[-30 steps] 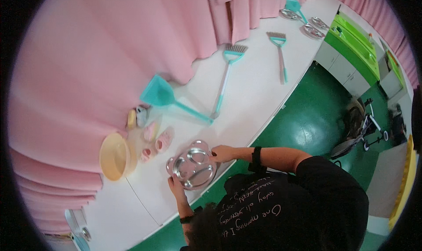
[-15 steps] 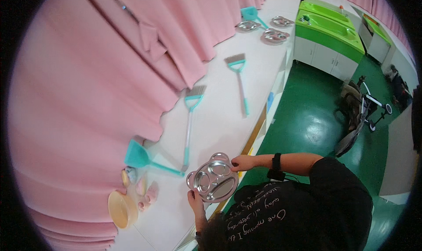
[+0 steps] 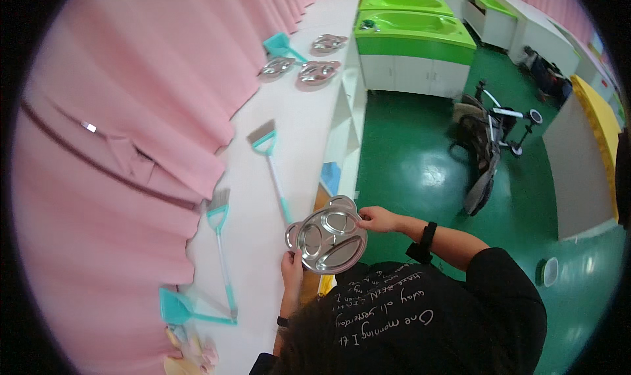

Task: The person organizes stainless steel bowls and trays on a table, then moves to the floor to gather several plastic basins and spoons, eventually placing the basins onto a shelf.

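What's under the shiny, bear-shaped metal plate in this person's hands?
Around it, a white tabletop shows at left and glossy green floor at right; the metal plate hides whatever lies directly beneath.

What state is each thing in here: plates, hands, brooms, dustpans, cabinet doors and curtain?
Held metal plate: face up, compartments empty.
Left hand: closed on the plate's left edge.
Right hand: closed on its right edge.
Nearer broom: lying on the white table.
Farther broom: lying there too.
Nearer dustpan: lying down.
Farther dustpan: lying down.
Three other metal plates: resting on the table.
Cabinet doors: shut.
Pink curtain: hanging in folds.
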A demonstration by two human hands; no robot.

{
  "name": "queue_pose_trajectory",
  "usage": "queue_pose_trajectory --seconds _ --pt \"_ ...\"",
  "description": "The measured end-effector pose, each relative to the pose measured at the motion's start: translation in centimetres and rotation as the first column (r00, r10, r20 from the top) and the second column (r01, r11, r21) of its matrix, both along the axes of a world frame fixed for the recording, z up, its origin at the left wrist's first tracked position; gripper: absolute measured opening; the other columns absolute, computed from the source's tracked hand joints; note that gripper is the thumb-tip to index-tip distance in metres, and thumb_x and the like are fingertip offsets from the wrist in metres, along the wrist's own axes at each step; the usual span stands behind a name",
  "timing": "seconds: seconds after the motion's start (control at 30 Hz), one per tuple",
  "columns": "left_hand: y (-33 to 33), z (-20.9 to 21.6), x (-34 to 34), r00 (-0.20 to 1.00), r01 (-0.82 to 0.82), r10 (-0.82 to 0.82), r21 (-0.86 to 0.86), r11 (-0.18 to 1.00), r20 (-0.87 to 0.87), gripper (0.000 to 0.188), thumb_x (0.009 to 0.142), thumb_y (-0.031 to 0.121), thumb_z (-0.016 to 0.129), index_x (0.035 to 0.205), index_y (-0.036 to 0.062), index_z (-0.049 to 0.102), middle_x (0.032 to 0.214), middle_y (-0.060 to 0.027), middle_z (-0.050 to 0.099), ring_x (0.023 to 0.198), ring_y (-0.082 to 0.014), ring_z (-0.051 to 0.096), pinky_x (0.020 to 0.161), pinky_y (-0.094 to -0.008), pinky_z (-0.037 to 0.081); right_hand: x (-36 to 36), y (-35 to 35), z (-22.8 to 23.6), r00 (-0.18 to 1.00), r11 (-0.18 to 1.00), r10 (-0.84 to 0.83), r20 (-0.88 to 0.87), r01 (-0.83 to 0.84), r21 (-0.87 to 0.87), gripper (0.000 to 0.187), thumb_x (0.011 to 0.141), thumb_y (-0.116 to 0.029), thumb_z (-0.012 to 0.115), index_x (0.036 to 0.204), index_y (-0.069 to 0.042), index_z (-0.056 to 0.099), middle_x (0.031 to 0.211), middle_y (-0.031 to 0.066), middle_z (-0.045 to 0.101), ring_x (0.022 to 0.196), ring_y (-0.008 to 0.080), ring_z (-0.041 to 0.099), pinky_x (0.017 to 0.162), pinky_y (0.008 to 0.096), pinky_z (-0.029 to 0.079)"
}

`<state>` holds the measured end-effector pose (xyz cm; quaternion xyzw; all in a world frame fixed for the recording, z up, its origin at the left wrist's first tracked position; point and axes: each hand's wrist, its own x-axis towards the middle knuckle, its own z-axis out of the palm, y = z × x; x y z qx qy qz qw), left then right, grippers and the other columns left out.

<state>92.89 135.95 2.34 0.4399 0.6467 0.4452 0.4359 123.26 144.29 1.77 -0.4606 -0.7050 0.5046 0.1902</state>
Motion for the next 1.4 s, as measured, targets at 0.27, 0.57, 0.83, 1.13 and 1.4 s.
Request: queue_pose_trajectory --seconds 0.27,0.57,0.83,1.13,1.4 --pt "12.6 0.7 7.8 0.971 0.239 -0.239 -0.03 0.971 -0.028 0.023 0.087 0.023 0.057 0.081 0.0008 0.053 0.06 0.0005 0.051 0.048 -0.0061 0.045 0.042 -0.0215 0.035 8.8 5.2 0.1 0.962 0.957 -0.272 0.017 0.272 -0.102 0.034 0.082 -0.032 0.058 0.082 0.001 0.055 0.071 0.0083 0.056 0.064 0.0148 0.05 0.057 0.0306 0.042" --pt "27.7 -2.2 12.2 0.962 0.262 -0.254 -0.073 0.962 0.099 0.022 0.086 0.021 0.058 0.082 -0.0007 0.053 0.066 -0.002 0.054 0.053 -0.0071 0.048 0.044 -0.0229 0.038 12.4 17.7 -1.7 0.912 0.902 -0.41 0.026 0.41 -0.137 0.037 0.082 -0.035 0.056 0.081 0.002 0.056 0.073 0.0123 0.06 0.067 0.0211 0.056 0.06 0.0349 0.045" --pt "39.5 -1.7 11.7 0.976 0.157 -0.134 -0.125 0.98 0.172 0.021 0.088 0.021 0.055 0.082 0.002 0.051 0.065 -0.0014 0.05 0.052 -0.0077 0.046 0.044 -0.0229 0.036 11.4 33.8 -0.1 0.923 0.922 -0.378 0.072 0.383 -0.064 0.036 0.081 -0.035 0.057 0.079 0.001 0.057 0.071 0.0125 0.059 0.066 0.0214 0.057 0.06 0.0347 0.045" --pt "45.2 -3.3 10.7 0.985 -0.06 0.08 -0.128 0.99 0.151 0.023 0.09 0.023 0.053 0.083 0.0013 0.051 0.066 -0.0024 0.051 0.051 -0.0089 0.046 0.044 -0.0235 0.036 9.1 47.3 -2.1 0.986 0.994 -0.106 0.128 0.104 0.026 0.044 0.081 -0.041 0.055 0.077 0.003 0.059 0.075 0.0177 0.061 0.07 0.0287 0.059 0.063 0.0374 0.046" --pt "48.5 -6.4 11.1 0.903 -0.367 0.392 -0.158 0.917 0.178 0.02 0.091 0.021 0.05 0.083 0.0024 0.05 0.066 -0.0013 0.047 0.051 -0.0082 0.042 0.045 -0.0239 0.033 5.9 58.4 -4.7 0.952 0.961 0.27 0.142 -0.276 0.022 0.039 0.08 -0.036 0.055 0.083 0.003 0.059 0.079 0.0197 0.062 0.076 0.0319 0.06 0.069 0.038 0.047"
